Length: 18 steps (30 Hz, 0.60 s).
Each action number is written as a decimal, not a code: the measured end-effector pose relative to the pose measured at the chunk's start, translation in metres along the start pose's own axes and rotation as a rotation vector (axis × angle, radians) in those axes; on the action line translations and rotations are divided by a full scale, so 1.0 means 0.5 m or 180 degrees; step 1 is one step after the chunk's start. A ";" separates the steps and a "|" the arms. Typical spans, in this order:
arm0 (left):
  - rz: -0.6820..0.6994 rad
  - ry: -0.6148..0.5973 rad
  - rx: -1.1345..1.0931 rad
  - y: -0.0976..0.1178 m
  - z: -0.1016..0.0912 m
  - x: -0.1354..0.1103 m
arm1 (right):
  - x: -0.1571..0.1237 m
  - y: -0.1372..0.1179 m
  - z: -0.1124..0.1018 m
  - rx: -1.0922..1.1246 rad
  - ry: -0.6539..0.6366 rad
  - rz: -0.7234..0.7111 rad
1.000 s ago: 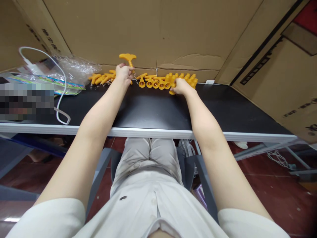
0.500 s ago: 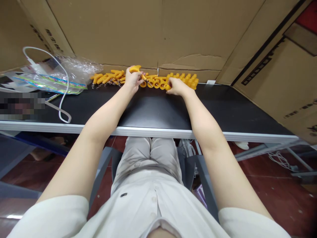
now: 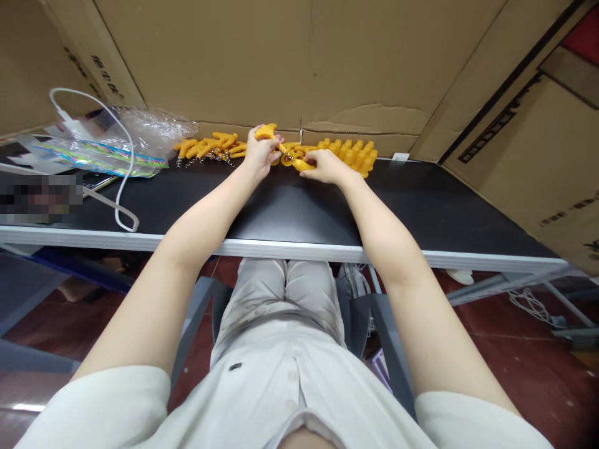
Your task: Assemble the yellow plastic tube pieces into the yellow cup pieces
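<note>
My left hand (image 3: 258,154) is closed on a corkscrew with a yellow handle (image 3: 266,131), its metal spiral pointing right and down. My right hand (image 3: 328,166) pinches a hollow yellow sleeve (image 3: 303,165), whose open end faces the spiral. Spiral and sleeve are close together; whether they touch I cannot tell. Left of my hands, a loose pile of yellow corkscrews (image 3: 213,143) lies with spirals showing. Beyond my right hand stand several upright yellow sleeves (image 3: 353,151) in rows. More yellow pieces lie partly hidden behind my hands.
Clear plastic bags (image 3: 140,134), a white cable (image 3: 130,143) and a phone-like item lie at the left of the black table (image 3: 290,212). Behind rises a cardboard wall (image 3: 262,62). A small white piece (image 3: 400,156) sits at the back right. The metal table edge (image 3: 299,251) runs before me.
My right hand has moved left with a yellow sleeve, away from the row. My left hand has shifted slightly right with the corkscrew, bringing spiral and sleeve closer.
</note>
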<state>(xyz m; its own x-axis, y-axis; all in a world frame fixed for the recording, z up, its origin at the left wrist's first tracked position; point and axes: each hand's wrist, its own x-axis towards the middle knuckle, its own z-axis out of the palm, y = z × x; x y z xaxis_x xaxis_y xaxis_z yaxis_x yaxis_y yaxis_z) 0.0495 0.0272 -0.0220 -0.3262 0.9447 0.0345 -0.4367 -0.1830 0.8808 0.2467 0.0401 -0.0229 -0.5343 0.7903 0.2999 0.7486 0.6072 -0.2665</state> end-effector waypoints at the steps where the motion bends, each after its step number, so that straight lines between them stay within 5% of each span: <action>1: -0.0002 -0.0041 0.0041 -0.003 0.000 0.000 | -0.001 -0.002 -0.002 0.0015 0.0029 0.0034; 7: -0.0295 -0.0318 0.0761 -0.020 -0.011 0.002 | -0.007 0.006 -0.012 -0.0005 0.0213 0.0217; 18: -0.0125 -0.0764 0.1347 -0.028 -0.038 0.009 | -0.004 0.036 -0.017 0.0312 0.0466 0.0200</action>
<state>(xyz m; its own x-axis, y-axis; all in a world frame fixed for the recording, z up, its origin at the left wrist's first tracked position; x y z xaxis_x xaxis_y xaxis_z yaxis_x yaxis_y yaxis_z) 0.0383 0.0288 -0.0431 -0.0921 0.9938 0.0615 -0.0494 -0.0663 0.9966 0.2644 0.0489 -0.0207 -0.4195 0.8109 0.4080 0.7330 0.5677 -0.3747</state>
